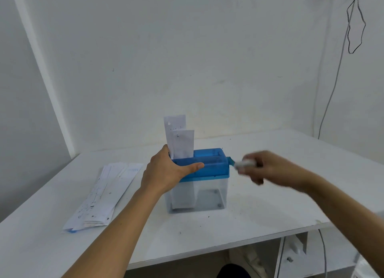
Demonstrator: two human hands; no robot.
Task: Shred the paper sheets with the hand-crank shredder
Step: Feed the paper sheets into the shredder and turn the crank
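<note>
We see a white counter [270, 194] standing against a white wall. Near its middle stands the hand-crank shredder [199, 182], with a blue top and a clear bin below. At the left side of the counter lies a stack of paper sheets [104, 194], near the shredder but apart from it. Two folded sheets [179, 138] stand upright in the slot at the left end of the blue top. Our left hand [166, 171] grips this left end, with fingers behind and thumb across the front. Our right hand [268, 169], blurred, has its fingers closed around the white crank handle [245, 164] at the right side.
</note>
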